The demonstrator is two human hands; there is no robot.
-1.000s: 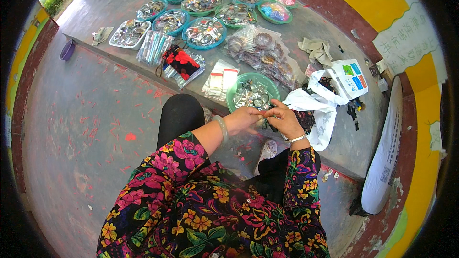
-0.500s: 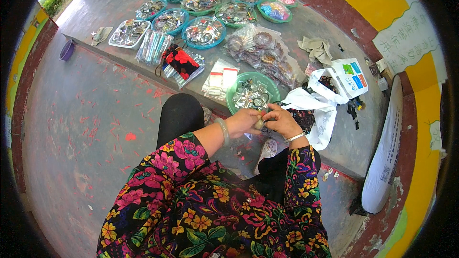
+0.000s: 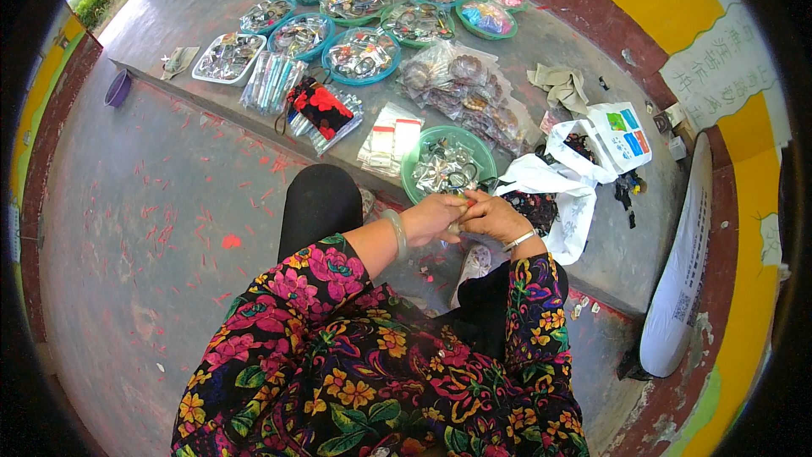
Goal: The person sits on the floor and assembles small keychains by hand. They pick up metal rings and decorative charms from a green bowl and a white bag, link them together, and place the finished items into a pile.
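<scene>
Both grips meet in front of the lap, the left hand (image 3: pixel 433 218) and right hand (image 3: pixel 495 216) pinching one small object (image 3: pixel 458 225) too tiny to identify, just below the green bowl (image 3: pixel 482 145) of wrapped trinkets on the table (image 3: pixel 194 13).

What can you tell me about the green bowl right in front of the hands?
The green bowl is round and shallow, looks like plastic, and sits upright on the grey concrete ledge. It is filled with small clear packets of shiny trinkets, too small to identify. Its near rim lies just beyond the left hand and right hand, which meet below it; whether they touch it cannot be told. A white plastic bag lies against its right side, and flat white packets lie to its left.
</scene>
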